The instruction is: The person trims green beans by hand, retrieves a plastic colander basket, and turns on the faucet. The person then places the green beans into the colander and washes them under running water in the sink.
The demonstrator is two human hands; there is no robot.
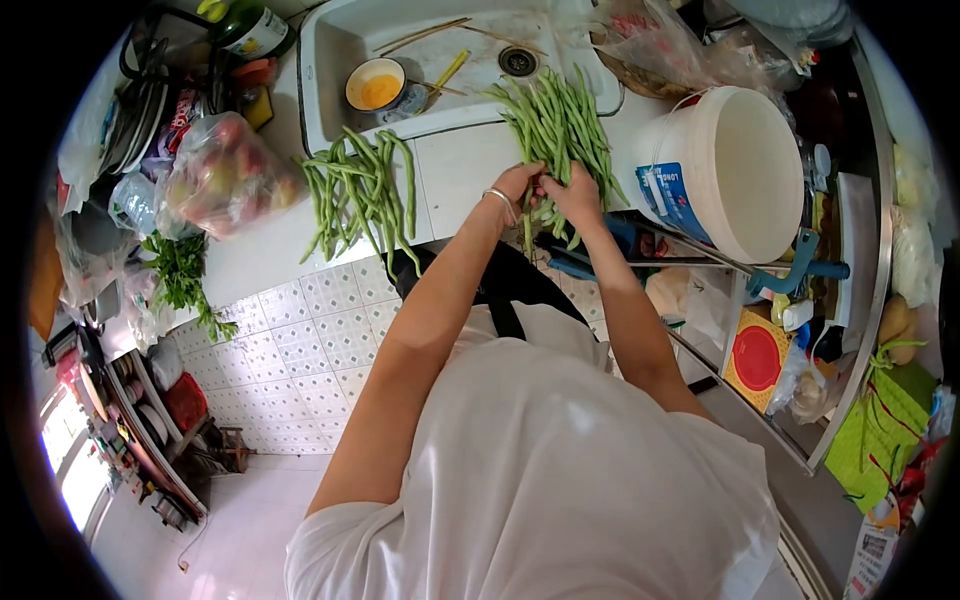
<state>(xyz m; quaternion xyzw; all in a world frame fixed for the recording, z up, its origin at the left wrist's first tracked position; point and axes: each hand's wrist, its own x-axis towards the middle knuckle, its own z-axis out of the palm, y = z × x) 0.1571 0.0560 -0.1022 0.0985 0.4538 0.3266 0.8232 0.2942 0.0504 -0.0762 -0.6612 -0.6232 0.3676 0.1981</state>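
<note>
At the front edge of the counter, both of my hands meet over the near end of a large heap of long green beans (560,115). My left hand (517,187) wears a bangle at the wrist; its fingers are closed in a pinch on a green bean. Close beside it, my right hand (577,197) is also closed on a green bean, thumb and fingers bent inward. The fingertips partly hide what they grip. To the left, a smaller pile of green beans (362,190) lies on the white counter (450,165), some ends hanging over its edge.
Behind the beans is a sink (440,25) holding a bowl of yellow liquid (378,86) and chopsticks (425,35). A white bucket (690,170) stands close on the right. Leftward sit a bag of fruit (225,175) and leafy greens (180,275). A crowded rack (800,260) is at right.
</note>
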